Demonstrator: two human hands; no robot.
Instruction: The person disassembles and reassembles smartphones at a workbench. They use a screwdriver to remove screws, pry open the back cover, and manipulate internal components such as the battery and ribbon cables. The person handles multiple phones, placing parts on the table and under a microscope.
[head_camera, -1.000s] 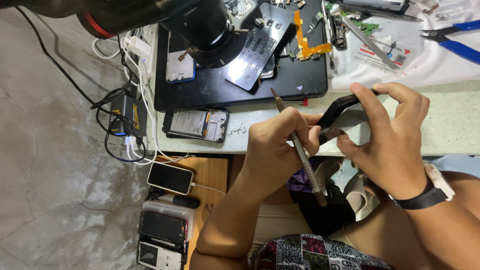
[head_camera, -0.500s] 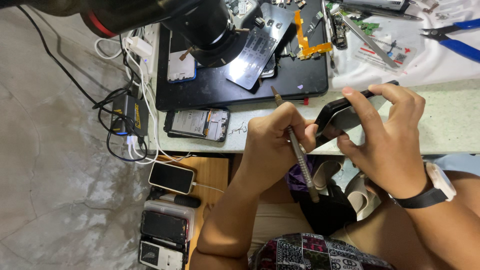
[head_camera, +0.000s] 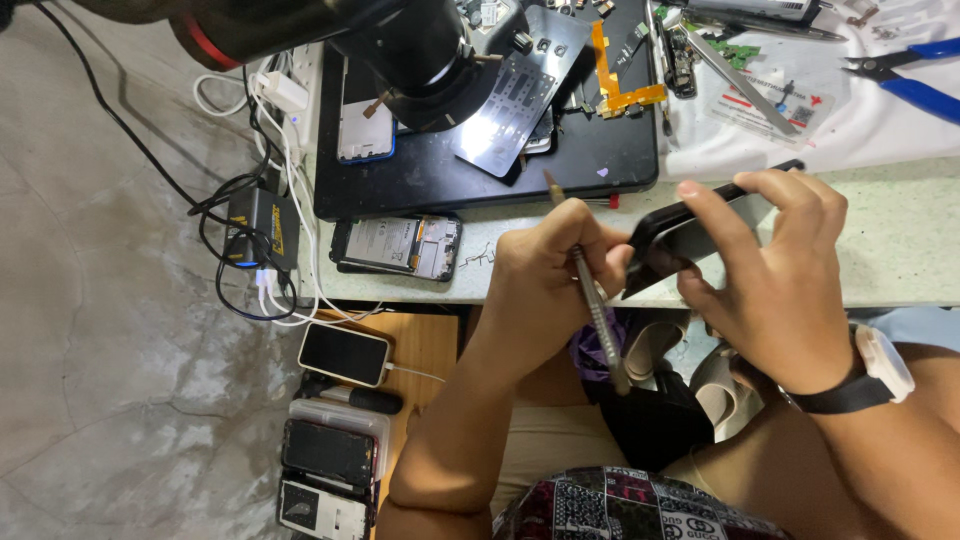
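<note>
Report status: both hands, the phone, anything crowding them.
Left hand grips thin metal tool. Right hand holds black phone tilted above bench edge. Opened phone lies left, apart.

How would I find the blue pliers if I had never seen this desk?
Start at the big black mat at the top of the desk and slide your eyes right onto the white cloth. The pliers lie in the top right corner. Nothing else there has bright blue handles.

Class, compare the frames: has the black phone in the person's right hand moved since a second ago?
Yes. The black phone in the right hand has risen slightly toward the black work mat and tilted more edge-on, while the opened phone stays put.
</note>
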